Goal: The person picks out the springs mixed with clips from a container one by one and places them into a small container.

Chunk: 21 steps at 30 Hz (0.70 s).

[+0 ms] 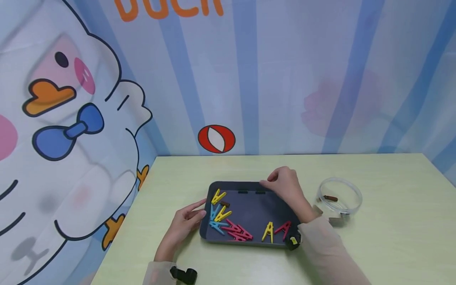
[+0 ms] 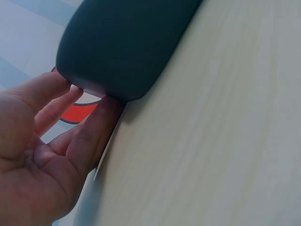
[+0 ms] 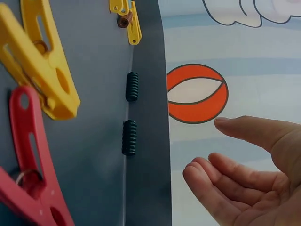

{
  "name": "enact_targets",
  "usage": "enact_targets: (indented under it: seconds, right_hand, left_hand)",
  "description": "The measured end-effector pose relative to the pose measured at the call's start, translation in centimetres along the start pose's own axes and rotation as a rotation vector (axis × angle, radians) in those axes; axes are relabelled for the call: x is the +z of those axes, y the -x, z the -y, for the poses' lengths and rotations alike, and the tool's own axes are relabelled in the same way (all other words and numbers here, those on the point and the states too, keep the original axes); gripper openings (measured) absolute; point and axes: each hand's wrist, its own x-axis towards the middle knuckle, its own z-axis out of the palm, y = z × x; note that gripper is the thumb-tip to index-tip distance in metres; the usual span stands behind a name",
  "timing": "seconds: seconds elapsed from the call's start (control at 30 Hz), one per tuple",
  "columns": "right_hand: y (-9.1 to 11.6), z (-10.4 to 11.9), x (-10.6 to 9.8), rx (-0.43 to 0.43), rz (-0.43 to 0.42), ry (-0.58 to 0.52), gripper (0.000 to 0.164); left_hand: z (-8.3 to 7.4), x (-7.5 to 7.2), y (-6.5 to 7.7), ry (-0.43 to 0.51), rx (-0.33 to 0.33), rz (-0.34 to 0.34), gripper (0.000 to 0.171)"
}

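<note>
Work looks partway: two dark coil springs (image 3: pixel 132 86) lie in the grey rectangular tray (image 1: pixel 256 213); a small brown piece (image 1: pixel 330 198) seems inside the clear round dish (image 1: pixel 350 202); the left hand (image 1: pixel 184 221), fingers extended, touches the tray; the right hand (image 1: pixel 285 185), thumb parted, holds nothing.

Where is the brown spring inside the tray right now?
In the head view, the brown spring lies in the left part of the tray, between two yellow clips.
</note>
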Motion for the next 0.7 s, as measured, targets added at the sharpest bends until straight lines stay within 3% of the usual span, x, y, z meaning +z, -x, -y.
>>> enact_targets:
  seconds: [0.33, 0.7]
  right_hand:
    - [-0.5, 0.4, 0.9, 0.045, -0.052, 0.06, 0.034]
    - [-0.7, 0.7, 2.0, 0.062, -0.037, 0.082, 0.046]
  left_hand:
    - [0.0, 0.0, 0.1, -0.007, 0.005, -0.008, 0.044]
    - [-0.2, 0.3, 0.2, 0.001, 0.005, -0.024, 0.044]
